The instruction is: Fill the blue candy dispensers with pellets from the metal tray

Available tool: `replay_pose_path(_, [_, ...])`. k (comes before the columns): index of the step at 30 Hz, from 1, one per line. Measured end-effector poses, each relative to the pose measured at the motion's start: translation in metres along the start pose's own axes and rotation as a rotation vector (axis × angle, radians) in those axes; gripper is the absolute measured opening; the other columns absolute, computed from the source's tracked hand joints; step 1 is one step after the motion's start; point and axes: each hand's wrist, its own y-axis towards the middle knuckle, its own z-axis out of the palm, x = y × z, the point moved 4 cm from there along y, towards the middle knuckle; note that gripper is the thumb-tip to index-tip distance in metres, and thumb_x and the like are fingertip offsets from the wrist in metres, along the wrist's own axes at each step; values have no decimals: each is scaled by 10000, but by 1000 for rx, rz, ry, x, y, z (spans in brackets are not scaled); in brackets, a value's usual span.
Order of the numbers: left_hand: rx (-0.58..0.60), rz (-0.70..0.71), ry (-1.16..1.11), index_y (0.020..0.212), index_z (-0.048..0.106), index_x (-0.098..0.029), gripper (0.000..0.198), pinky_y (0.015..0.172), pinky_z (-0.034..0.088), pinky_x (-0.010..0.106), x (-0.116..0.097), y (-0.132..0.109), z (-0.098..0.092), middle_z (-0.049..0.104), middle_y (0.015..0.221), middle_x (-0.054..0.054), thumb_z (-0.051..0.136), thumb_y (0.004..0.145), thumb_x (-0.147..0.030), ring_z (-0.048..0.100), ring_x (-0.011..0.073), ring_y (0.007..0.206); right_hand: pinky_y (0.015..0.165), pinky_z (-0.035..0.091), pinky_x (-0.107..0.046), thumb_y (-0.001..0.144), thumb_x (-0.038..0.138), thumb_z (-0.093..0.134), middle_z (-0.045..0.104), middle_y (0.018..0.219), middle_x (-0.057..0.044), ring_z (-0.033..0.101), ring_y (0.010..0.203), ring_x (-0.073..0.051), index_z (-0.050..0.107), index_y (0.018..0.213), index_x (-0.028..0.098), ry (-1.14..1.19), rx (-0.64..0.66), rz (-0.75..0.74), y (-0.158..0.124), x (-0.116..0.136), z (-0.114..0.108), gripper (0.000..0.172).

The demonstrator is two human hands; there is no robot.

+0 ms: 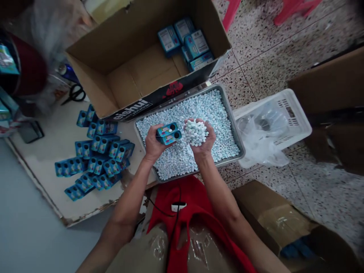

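My left hand grips two small blue cartons side by side, their ends with round dark holes facing my right hand. Palm up, my right hand cups a heap of small white pellets; they look like candies. Both hands are above a metal tray filled with more pale white and bluish pellets. Whether any pellets are inside the held cartons is hard to see. Left of the tray, several similar blue cartons lie in rows on the table.
Behind the tray stands an open cardboard box with several blue cartons inside. Black scissors lie at its left. To the right are a white plastic basket with clear bags and another cardboard box.
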Motion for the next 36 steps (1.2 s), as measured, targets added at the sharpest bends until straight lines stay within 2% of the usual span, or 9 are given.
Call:
replay_pose_path(4, [80, -31, -36, 1254, 658, -254, 809, 1012, 593, 434, -7, -8, 10, 751, 1223, 69, 1029, 580, -505, 746, 299, 1118, 1016, 578, -435, 838, 556, 555, 759, 1051, -37, 720, 1153, -247, 646, 839, 281, -245, 52, -134, -19, 19, 30, 289])
replay_pose_path(8, [45, -34, -83, 1262, 646, -252, 822, 1019, 588, 428, -14, -16, 20, 751, 1253, 72, 1029, 575, -491, 740, 301, 1151, 982, 564, -426, 835, 544, 594, 744, 1111, -22, 716, 1074, -221, 672, 866, 298, -216, 88, -166, -23, 26, 40, 259])
replay_pose_path(13, [53, 60, -103, 1246, 658, -247, 806, 1015, 594, 441, -13, -20, 30, 754, 1221, 74, 1033, 569, -471, 752, 301, 1128, 903, 568, -388, 878, 588, 609, 736, 990, -31, 696, 878, -184, 707, 871, 285, -148, 141, -132, -21, 30, 42, 319])
replay_pose_path(18, [27, 86, -74, 1286, 626, -253, 766, 1017, 605, 449, -8, -21, 36, 742, 1273, 83, 998, 648, -458, 751, 300, 1164, 883, 578, -390, 928, 718, 567, 721, 900, -31, 690, 835, -190, 740, 916, 291, -111, 266, -189, -16, 31, 41, 461])
replay_pose_path(21, [48, 101, -61, 1276, 621, -250, 783, 1057, 590, 456, -7, -22, 41, 741, 1276, 85, 1011, 628, -453, 739, 304, 1201, 843, 580, -386, 914, 681, 593, 716, 862, -36, 674, 815, -195, 742, 906, 283, -125, 263, -198, -11, 32, 39, 426])
replay_pose_path(24, [38, 77, -52, 1267, 622, -232, 794, 1045, 593, 449, -6, -20, 42, 737, 1266, 92, 1015, 622, -479, 737, 302, 1189, 818, 567, -399, 884, 629, 592, 696, 833, -54, 646, 810, -213, 681, 750, 266, -190, 250, -220, -7, 32, 36, 397])
replay_pose_path(27, [43, 70, -56, 1272, 625, -222, 799, 1010, 602, 442, -5, -17, 43, 736, 1255, 89, 1007, 633, -510, 739, 294, 1158, 850, 545, -427, 894, 583, 564, 661, 841, -67, 626, 826, -225, 568, 625, 255, -235, 316, -268, -4, 32, 35, 424])
replay_pose_path(33, [15, 55, -71, 1273, 617, -220, 808, 999, 603, 423, -2, -16, 47, 741, 1243, 88, 1013, 630, -509, 747, 289, 1139, 873, 510, -432, 919, 472, 553, 608, 777, -60, 613, 827, -234, 564, 600, 255, -317, 382, -403, -5, 25, 36, 386])
replay_pose_path(36, [-14, 52, -81, 1278, 612, -218, 817, 1023, 602, 427, 0, -17, 49, 737, 1264, 100, 1015, 632, -514, 742, 298, 1178, 907, 529, -457, 938, 501, 546, 621, 729, -51, 628, 805, -243, 598, 629, 265, -422, 381, -470, -16, 17, 39, 392])
